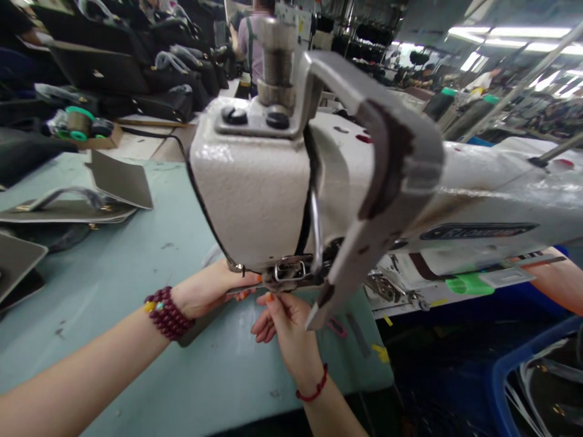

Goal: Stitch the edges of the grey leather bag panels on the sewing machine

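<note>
A white industrial sewing machine fills the middle of the view, its head right above both hands. My left hand, with a beaded bracelet at the wrist, is closed on the edge of a flat dark grey panel, left of the needle area. Part of that panel is hidden under the hand and wrist. Just below the presser area, my right hand has its thumb and forefinger pressed together and the other fingers curled. Anything in this pinch is too small or hidden to make out.
Grey bag parts with a wrapped handle lie on the pale green table at left. Pink snips rest near the right edge. A blue bin stands lower right, and another person's arm reaches in there.
</note>
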Tool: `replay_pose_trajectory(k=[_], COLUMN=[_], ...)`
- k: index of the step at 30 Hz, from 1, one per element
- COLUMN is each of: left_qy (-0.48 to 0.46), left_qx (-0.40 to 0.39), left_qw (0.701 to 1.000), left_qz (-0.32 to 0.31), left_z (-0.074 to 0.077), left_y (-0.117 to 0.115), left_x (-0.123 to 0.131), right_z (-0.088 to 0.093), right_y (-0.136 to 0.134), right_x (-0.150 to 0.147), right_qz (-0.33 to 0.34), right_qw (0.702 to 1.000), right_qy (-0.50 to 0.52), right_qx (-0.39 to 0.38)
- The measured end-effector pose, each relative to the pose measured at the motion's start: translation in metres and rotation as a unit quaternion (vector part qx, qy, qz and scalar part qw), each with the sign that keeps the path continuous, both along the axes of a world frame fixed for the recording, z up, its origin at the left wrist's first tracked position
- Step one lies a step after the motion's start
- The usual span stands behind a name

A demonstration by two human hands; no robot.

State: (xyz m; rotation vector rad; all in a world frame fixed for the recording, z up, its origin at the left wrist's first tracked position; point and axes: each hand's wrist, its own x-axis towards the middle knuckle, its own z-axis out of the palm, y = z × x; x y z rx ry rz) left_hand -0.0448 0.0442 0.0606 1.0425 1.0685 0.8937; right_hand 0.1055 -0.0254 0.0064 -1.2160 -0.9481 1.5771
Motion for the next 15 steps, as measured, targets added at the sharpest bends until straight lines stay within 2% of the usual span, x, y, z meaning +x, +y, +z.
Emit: replay_pose_trajectory(k=[4, 15], left_qy=[-0.027, -0.034], left_qx=[-0.052, -0.086], left_qw=[0.998, 0.995], left_qz=[-0.03, 0.048], left_z=[-0.007, -0.015], left_y=[-0.001, -0.02], left_x=[-0.002, 0.003], right_z=[-0.001, 0.002], right_y=[-0.004, -0.011], right_x=[0.0, 0.004], right_qz=[0.016, 0.023], right_qw=[1.0, 0.999], right_qy=[0.006, 0.022], right_qx=[-0.001, -0.004])
